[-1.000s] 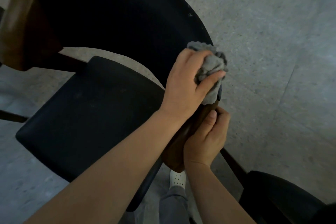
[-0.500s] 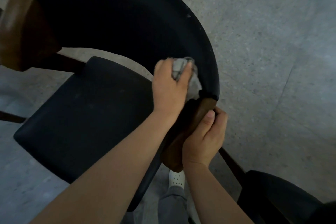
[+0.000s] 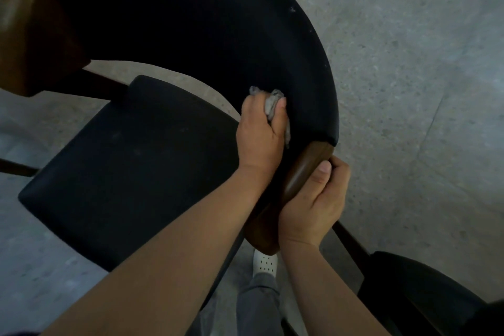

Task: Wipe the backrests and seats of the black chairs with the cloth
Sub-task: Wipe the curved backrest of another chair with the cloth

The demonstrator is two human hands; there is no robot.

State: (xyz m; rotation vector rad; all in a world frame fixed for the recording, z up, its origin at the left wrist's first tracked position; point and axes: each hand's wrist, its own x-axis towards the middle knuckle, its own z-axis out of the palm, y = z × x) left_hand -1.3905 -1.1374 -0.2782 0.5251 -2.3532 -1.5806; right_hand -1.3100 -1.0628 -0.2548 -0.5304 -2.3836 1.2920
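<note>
Left hand (image 3: 260,135) now lower on backrest (image 3: 191,35), clutching bunched cloth (image 3: 272,103).
Right hand (image 3: 313,199) grips armrest (image 3: 297,177), 5 o'clock; wadded cloth may skip patches.

Under me lies a grey speckled floor (image 3: 409,63), bluish at near left, a thin seam (image 3: 431,126) crossing it at right; the light is dim.

a single head-worn view looks steeply down, close over the chair's backrest (image 3: 218,35) and seat (image 3: 131,166).
</note>
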